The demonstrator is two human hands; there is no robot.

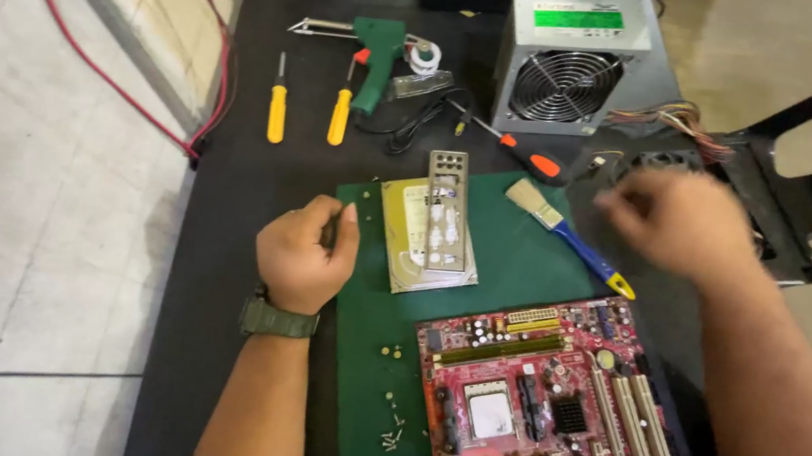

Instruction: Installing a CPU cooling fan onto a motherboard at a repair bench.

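Observation:
My left hand (303, 252) rests as a loose fist on the left edge of the green mat (513, 259), just left of a hard drive (406, 228) that has a metal port shield (446, 212) lying on it. It seems to pinch something small; I cannot make out what. My right hand (678, 218) is blurred, raised over the table's right side near the blue-handled brush (571, 237), fingers curled, nothing visible in it. A red motherboard (548, 404) lies on the mat in front of me.
Two yellow screwdrivers (278, 109) (340, 113), a green glue gun (375, 59), an orange-and-black screwdriver (524, 155) and a grey power supply (569, 59) with loose wires (679, 118) sit at the back. Several small screws (392, 428) lie on the mat. A black chair (811, 200) stands on the right.

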